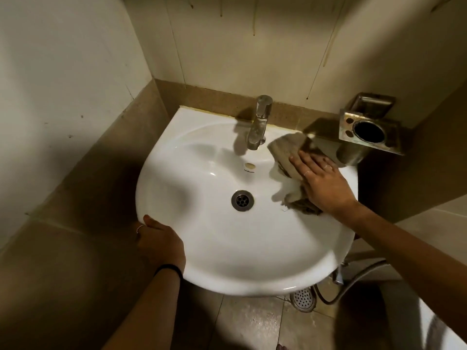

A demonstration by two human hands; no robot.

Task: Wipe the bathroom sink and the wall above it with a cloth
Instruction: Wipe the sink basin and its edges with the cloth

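A white ceramic sink (222, 251) hangs in a corner, with a metal drain (242, 200) in the bowl and a steel tap (259, 122) at the back. A grey-brown cloth (286, 154) lies on the sink's right rim beside the tap. My right hand (326, 183) presses flat on the cloth, fingers spread. My left hand (158, 239) grips the sink's front-left edge, thumb on top. The pale tiled wall (240, 46) above the sink carries brown drip stains.
A steel holder with a round cup opening (369, 132) is fixed to the wall at the right, close to my right hand. A flexible hose (353, 281) and a floor drain cover (303, 298) lie under the sink. Walls close in on the left and behind.
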